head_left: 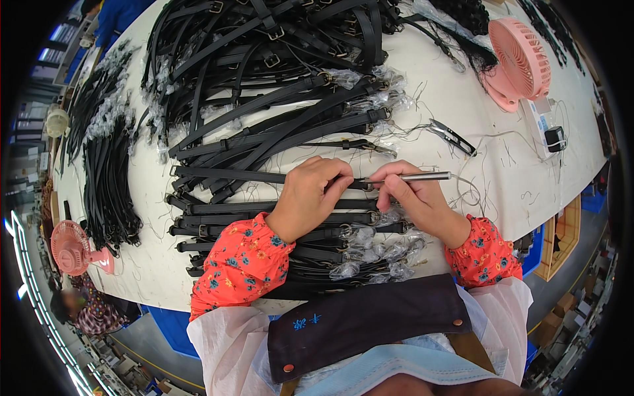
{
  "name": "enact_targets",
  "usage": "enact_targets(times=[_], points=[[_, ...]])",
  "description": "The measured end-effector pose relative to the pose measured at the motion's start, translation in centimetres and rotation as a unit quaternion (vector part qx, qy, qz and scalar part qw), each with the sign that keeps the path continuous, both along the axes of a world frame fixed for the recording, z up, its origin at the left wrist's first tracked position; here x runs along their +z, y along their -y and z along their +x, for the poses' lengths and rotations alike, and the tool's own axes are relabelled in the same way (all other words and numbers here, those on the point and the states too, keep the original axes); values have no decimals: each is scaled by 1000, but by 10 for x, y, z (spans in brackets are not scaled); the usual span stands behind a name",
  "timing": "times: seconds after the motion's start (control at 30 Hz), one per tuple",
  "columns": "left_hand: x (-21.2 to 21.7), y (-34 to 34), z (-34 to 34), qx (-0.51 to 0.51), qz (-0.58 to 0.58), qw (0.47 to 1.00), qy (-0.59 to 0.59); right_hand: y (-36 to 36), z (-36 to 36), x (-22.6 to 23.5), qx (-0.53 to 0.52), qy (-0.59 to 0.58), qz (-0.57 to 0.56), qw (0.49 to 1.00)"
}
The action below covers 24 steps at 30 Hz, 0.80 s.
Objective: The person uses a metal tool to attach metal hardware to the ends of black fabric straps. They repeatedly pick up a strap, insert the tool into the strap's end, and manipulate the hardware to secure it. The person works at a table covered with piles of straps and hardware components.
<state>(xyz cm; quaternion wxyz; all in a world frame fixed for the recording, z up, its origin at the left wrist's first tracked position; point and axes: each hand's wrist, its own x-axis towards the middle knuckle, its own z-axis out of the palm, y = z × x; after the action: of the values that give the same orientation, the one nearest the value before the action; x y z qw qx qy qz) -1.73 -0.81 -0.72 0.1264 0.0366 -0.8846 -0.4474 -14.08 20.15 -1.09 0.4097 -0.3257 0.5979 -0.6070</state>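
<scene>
My left hand [312,194] is closed on a black leather strap [238,174], pinching it near its right end. The strap runs out leftward across other straps. Between the fingers of my right hand [417,198] is a slim silver pen-shaped tool [426,176] with a thin cord at its far end. Its tip points left at the strap, close to my left fingertips; whether it touches cannot be made out. More black straps [264,208] with metal buckles and clear plastic wrap on their ends lie in rows under and around both hands.
A big heap of buckled straps [271,49] covers the far table, with another bundle [105,178] at left. Black-handled thread snips [454,137] lie right, among loose threads. Pink fans [520,59] stand at both sides. Beside a power strip [538,125] runs a cord. Another person [99,310] sits lower left.
</scene>
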Motion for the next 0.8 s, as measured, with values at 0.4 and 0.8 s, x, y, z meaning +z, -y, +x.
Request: enact_targets(times=[0.4,0.8], points=[[2,0,0,4,11,1000,2,1,-1,0,10,-3,9,1000],[-2,0,2,21,41,999,14,2,-1,1,8,-1,6,1000]])
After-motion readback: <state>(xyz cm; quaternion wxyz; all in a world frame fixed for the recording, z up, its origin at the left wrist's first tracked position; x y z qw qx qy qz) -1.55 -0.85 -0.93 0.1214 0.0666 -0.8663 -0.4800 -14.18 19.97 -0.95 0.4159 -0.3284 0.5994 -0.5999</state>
